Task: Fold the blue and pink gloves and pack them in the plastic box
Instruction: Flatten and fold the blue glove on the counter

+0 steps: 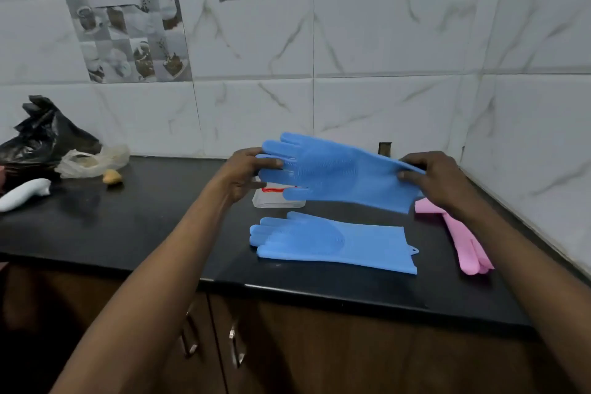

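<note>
I hold one blue glove point(339, 173) stretched flat in the air above the black counter point(144, 227). My left hand point(246, 174) grips its fingertips and my right hand point(438, 179) grips its cuff. A second blue glove point(332, 241) lies flat on the counter just below, fingers pointing left. The pink gloves point(463, 243) lie at the right, partly hidden under my right forearm. The clear plastic box point(271, 200) stands behind the lying glove, mostly hidden by the held glove.
At the far left of the counter are a black plastic bag point(41, 137), a clear bag point(92, 161), a small yellowish lump point(112, 176) and a white object point(24, 193). Tiled walls close the back and right. Cabinet doors with handles point(236, 349) are below the counter's front edge.
</note>
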Motion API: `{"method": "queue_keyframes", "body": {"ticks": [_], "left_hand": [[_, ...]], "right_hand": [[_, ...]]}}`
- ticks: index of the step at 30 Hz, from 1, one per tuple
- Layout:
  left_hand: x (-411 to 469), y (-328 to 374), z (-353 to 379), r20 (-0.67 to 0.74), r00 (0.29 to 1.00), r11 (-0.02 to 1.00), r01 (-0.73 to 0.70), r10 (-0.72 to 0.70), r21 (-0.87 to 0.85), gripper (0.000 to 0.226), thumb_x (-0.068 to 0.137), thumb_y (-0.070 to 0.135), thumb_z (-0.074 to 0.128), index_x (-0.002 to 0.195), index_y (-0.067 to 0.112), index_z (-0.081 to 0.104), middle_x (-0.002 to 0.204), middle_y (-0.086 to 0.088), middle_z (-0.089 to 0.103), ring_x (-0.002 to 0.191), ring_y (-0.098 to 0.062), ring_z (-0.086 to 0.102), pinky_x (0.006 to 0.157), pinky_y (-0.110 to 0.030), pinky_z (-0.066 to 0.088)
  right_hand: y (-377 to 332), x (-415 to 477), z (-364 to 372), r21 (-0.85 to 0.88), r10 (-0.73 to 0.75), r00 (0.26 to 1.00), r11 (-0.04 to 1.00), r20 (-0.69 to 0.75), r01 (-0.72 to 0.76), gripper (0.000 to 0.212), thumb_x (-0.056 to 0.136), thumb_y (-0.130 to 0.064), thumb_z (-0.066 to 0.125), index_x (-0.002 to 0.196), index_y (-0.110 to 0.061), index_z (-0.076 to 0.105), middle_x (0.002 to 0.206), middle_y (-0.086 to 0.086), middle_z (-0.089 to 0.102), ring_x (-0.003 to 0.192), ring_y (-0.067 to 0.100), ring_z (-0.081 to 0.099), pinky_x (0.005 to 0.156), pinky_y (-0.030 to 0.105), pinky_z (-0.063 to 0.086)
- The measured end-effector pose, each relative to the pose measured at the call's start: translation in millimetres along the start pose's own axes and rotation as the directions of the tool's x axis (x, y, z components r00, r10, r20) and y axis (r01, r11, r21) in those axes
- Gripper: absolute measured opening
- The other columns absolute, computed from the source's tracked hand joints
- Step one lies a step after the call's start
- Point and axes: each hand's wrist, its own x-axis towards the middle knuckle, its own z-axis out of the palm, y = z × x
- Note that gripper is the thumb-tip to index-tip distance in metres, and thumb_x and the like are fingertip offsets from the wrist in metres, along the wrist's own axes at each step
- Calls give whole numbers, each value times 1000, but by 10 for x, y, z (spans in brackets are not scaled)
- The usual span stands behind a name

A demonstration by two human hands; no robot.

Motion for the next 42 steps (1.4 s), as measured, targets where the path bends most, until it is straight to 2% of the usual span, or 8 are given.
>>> {"method": "queue_keyframes", "body": {"ticks": [8,13,17,19,23,26,32,42], "left_hand": [[-483,-885,-118,-222,975,843,112,10,527,39,82,-7,51,105,14,74,96,-8,74,84,-18,69,73,-26,52],[-414,-805,2,-421,906,805,213,50,554,33,79,-2,39,91,-2,70,87,-18,69,68,-31,61,63,-33,52],[-286,-687,84,-454,889,746,266,55,611,37,92,20,46,101,-12,62,103,-31,67,95,-46,65,80,-44,54],[-217,-661,122,-442,897,751,271,31,602,49,93,37,53,100,-10,63,100,-31,67,94,-42,66,80,-44,53],[-187,-689,213,-412,911,699,285,15,656,34,76,27,78,83,-3,64,94,-25,69,84,-34,65,67,-38,48],[-154,-640,215,-433,897,702,253,87,666,26,75,20,74,85,-4,68,87,-22,70,86,-37,68,69,-37,50],[-104,-583,250,-425,878,751,124,222,648,10,78,12,65,75,4,68,68,-11,66,71,-33,66,65,-33,50],[-155,-1024,263,-459,875,808,154,156,569,27,85,28,68,106,10,72,112,-15,70,106,-34,62,91,-38,47]], "right_hand": [[214,-821,743,-324,167,981,937,97,-127,48,78,14,52,116,-7,71,122,16,60,113,31,55,93,32,42],[163,-827,686,1,472,881,882,-25,-472,31,81,3,52,108,-8,64,97,18,68,84,32,68,65,32,53],[168,-607,593,713,746,645,359,168,-602,16,89,3,43,102,0,50,100,21,51,72,30,63,54,32,56],[202,-523,545,790,753,594,168,282,-589,22,95,-6,50,114,2,45,104,21,47,73,37,64,56,43,62],[132,-458,625,505,696,633,434,337,-746,42,83,-13,76,113,7,54,101,21,55,64,35,62,38,31,55],[51,-341,628,284,698,668,606,259,-743,21,80,2,75,86,8,56,91,26,62,52,32,64,33,24,47],[175,-408,510,467,689,684,535,240,-704,21,79,7,73,85,10,53,90,27,62,51,33,68,40,29,53],[410,-611,607,379,690,680,577,246,-723,12,84,-7,68,85,4,63,72,15,65,47,21,65,47,26,52]]}}
